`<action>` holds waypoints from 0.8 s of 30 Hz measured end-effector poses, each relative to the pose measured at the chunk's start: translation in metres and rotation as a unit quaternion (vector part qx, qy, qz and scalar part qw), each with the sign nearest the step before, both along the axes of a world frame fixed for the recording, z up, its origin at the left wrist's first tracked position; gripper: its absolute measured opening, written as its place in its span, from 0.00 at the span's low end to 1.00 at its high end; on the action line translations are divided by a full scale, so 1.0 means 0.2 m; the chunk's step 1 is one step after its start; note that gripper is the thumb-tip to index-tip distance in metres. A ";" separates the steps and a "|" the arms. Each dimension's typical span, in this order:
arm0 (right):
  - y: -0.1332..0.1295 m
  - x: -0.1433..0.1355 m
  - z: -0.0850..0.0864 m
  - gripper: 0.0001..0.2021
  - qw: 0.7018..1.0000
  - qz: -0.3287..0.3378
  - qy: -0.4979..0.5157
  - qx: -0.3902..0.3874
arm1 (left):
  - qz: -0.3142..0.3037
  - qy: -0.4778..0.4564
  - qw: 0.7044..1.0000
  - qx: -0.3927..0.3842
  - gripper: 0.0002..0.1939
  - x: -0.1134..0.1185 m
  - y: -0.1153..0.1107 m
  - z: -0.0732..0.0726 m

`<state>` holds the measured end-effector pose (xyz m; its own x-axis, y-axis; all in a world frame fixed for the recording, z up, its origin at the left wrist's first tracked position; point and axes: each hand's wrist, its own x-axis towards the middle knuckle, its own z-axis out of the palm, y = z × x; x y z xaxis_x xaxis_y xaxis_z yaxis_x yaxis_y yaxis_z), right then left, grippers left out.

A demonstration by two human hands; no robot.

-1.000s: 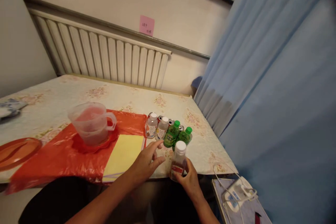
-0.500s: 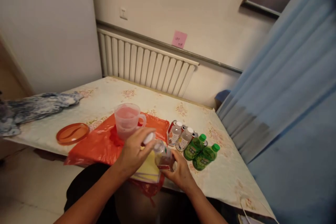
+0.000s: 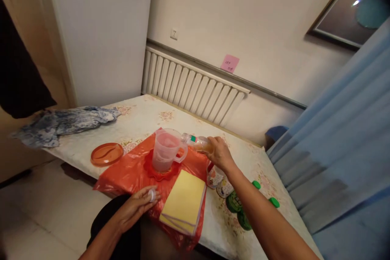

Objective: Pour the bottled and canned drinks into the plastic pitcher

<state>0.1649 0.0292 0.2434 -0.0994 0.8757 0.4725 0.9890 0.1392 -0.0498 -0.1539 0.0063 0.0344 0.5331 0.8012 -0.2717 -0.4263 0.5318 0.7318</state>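
My right hand [image 3: 219, 152] is wrapped round a clear bottle [image 3: 199, 143] with a brownish liquid in it. The bottle lies almost level, its uncapped mouth close to the rim of a translucent pink pitcher [image 3: 166, 150]. Whether liquid is flowing out cannot be made out. The pitcher stands upright on a red scalloped dish [image 3: 149, 166], its handle facing right. Low at the left, my left hand [image 3: 138, 205] holds a white bottle cap [image 3: 152, 195] in its fingers, over the edge of the red plastic sheet [image 3: 122, 176].
Yellow notebooks [image 3: 185, 199] lie on the red sheet. An orange lid [image 3: 106, 154] rests at the left, near crumpled blue-white cloth [image 3: 79, 122]. Partly behind my right arm stand labelled bottles [image 3: 224, 187] and green bottles [image 3: 234, 202]. A blue curtain [image 3: 341, 142] hangs at the right.
The cap has come off the bottle, and my left hand has drawn it down and left. My right hand has raised the bottle and tipped it toward the pitcher. The camera view has shifted left.
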 end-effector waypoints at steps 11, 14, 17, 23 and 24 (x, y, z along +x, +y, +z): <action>0.24 -0.07 0.19 0.17 0.977 -0.033 -0.202 -0.062 | -0.034 -0.062 0.997 0.011 0.18 0.00 0.02 -0.07; 0.26 -0.10 0.24 0.19 0.969 -0.034 -0.237 -0.066 | -0.032 -0.071 0.997 0.013 0.17 0.00 0.01 -0.08; 0.28 -0.13 0.30 0.22 0.960 -0.021 -0.274 -0.054 | -0.035 -0.076 0.996 0.012 0.17 0.00 0.01 -0.08; 0.30 -0.22 0.41 0.19 0.941 0.011 -0.337 -0.016 | -0.031 -0.074 0.997 0.018 0.16 0.00 0.01 -0.07; 0.30 -0.24 0.42 0.18 0.938 0.016 -0.347 -0.010 | -0.031 -0.070 0.997 0.018 0.17 0.00 0.00 -0.07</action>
<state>0.1168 0.0888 0.3281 -0.4035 0.8751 0.2671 0.7795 0.1759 0.6013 -0.1538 0.0072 0.0203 0.6132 0.7731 -0.1623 -0.4927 0.5349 0.6864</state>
